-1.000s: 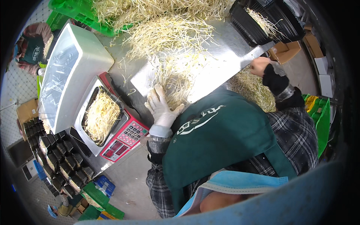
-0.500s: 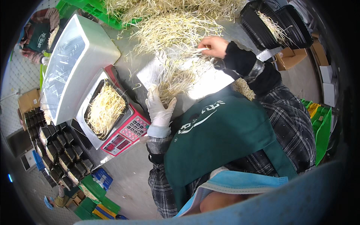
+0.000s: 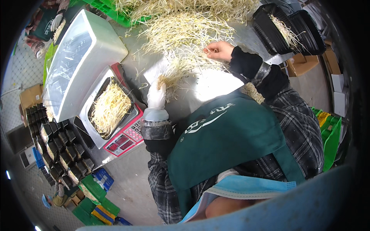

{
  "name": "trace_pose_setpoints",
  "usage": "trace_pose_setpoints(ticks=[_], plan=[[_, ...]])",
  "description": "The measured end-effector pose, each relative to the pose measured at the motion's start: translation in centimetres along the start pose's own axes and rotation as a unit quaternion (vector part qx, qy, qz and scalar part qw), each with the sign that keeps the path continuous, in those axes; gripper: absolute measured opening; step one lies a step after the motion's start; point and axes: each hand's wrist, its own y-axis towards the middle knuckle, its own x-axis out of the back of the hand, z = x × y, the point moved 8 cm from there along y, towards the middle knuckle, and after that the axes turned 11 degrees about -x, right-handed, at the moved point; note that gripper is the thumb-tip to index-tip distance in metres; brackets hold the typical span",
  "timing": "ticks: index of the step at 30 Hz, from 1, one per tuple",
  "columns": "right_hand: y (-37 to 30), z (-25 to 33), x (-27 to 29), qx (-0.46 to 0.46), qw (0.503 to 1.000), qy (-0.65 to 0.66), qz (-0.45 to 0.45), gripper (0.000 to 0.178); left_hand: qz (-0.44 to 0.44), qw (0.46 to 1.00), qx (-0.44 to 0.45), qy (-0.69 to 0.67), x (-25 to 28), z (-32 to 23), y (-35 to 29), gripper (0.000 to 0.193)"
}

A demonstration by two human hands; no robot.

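Observation:
Loose bean sprouts (image 3: 187, 36) lie in a pale heap on the metal table in front of me. My left hand (image 3: 157, 97), in a white glove, is closed round the brownish root ends of a bunch of bean sprouts (image 3: 175, 75). The bunch stretches right over a brightly lit white sheet (image 3: 208, 86). At its far end is my right hand (image 3: 220, 51), bare, with thumb and fingers pinched on sprouts at the heap's near edge. Left of my gloved hand, a black tray (image 3: 111, 107) full of sprouts sits on a red and white scale (image 3: 131, 134).
A white bin with a clear film front (image 3: 83, 61) stands behind the scale. Black trays (image 3: 269, 29) are at the far right, some sprouts in one. Stacked filled trays (image 3: 61, 150) are at the left. A co-worker (image 3: 42, 25) handles a tray at the far left.
My left hand has gone from spread fingers beside the sprouts to a closed grip on their root ends. My right hand has stayed nearly in place at the heap's edge.

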Motion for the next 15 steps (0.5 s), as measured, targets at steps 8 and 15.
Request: trace_pose_setpoints(ticks=[8, 15], plan=[[-1.8, -2.9, 1.7, -0.079, 0.990, -0.075, -0.086, 0.051, -0.183, 0.945, 0.063, -0.264, 1.4, -1.9, -2.1, 0.038], [-2.0, 0.9, -2.5, 0.050, 0.961, -0.234, -0.140, 0.050, 0.031, 0.983, -0.015, 0.182, -3.8, -5.6, 2.8, 0.048]])
